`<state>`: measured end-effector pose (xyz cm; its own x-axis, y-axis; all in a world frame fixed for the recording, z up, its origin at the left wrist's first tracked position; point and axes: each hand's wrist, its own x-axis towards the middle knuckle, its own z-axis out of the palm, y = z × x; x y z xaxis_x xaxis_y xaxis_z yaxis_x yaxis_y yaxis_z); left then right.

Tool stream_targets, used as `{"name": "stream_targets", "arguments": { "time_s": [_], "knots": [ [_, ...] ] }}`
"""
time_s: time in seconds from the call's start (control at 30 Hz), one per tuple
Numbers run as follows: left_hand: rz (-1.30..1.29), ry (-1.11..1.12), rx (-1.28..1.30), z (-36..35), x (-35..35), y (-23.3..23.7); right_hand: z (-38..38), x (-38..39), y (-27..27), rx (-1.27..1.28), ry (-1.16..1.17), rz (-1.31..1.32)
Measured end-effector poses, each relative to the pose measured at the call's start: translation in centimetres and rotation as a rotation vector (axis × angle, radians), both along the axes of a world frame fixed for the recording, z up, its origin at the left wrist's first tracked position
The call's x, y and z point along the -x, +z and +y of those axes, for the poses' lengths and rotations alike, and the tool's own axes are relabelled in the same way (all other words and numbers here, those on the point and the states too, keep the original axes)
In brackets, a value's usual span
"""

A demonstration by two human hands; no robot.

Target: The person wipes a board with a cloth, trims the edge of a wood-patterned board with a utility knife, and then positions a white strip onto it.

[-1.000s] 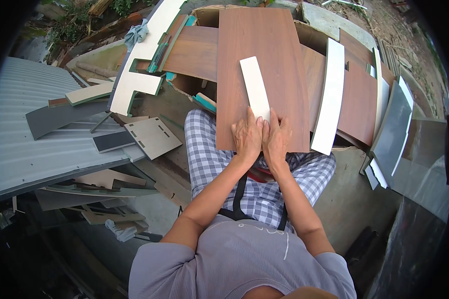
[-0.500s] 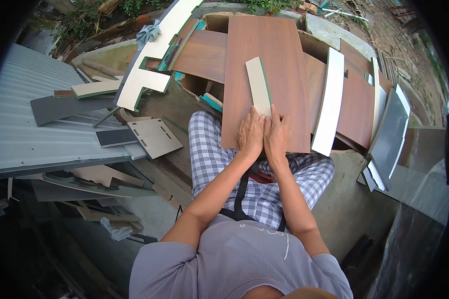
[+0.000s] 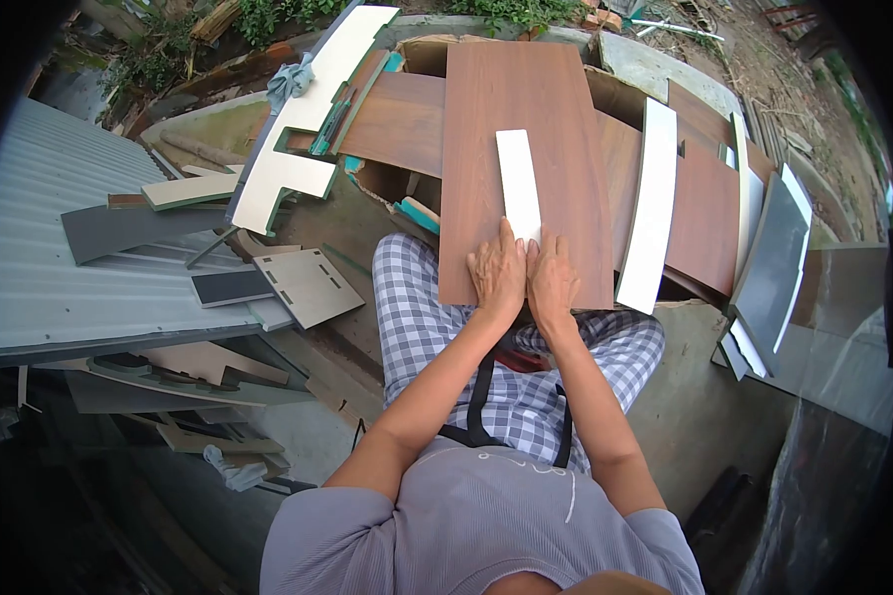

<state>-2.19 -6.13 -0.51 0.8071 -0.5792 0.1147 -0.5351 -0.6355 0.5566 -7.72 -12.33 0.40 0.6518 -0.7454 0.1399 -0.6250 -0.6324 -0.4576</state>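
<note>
A narrow white strip of board (image 3: 519, 186) lies lengthwise over a large brown wood-grain board (image 3: 526, 89) in front of me. My left hand (image 3: 498, 272) grips the strip's near end from the left, with its thumb and fingers against the edge. From the other side my right hand (image 3: 553, 275) holds the same end, its thumb close to the left one. The hands cover the nearest part of the strip. Beneath them the brown board reaches over my checked-trousered lap.
A longer white board (image 3: 651, 203) lies to the right, with dark panels (image 3: 769, 268) beyond it. At the left stands a notched cream board (image 3: 284, 164) with a blue-grey cloth (image 3: 290, 83) on it. Offcuts lie on the corrugated metal sheet (image 3: 64, 283).
The strip's upper face now looks white instead of cream, and its green edge on the right no longer shows. Both hands stay at its near end, slightly lower in view.
</note>
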Motion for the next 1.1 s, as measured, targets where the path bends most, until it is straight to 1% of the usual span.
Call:
{"name": "stream_targets", "arguments": {
  "time_s": [0.2,0.4,0.5,0.57,0.8,0.97,1.1],
  "knots": [
    [-0.063,0.01,0.027,-0.8,-1.5,-0.7,-0.5,-1.6,0.6,-0.038,0.009,0.039],
    [-0.143,0.016,0.049,-3.3,-6.0,-1.1,-3.0,-6.2,0.0,-0.013,0.031,0.053],
    [-0.14,0.035,0.038,-5.3,-8.9,-1.3,-5.0,-9.4,-0.4,-0.023,0.046,0.046],
    [-0.098,0.068,0.047,-6.8,-10.7,-0.9,-6.2,-11.4,-0.2,0.042,0.04,0.055],
    [0.011,0.057,0.002,-12.1,-16.8,-0.7,-11.4,-17.4,-1.1,0.109,0.019,0.02],
    [0.029,0.033,-0.028,-13.7,-17.7,-0.8,-13.0,-18.2,-1.4,0.126,-0.014,-0.003],
    [0.048,0.004,-0.058,-13.3,-15.9,-0.2,-12.3,-16.1,-0.7,0.088,-0.025,0.011]
  ]
}}
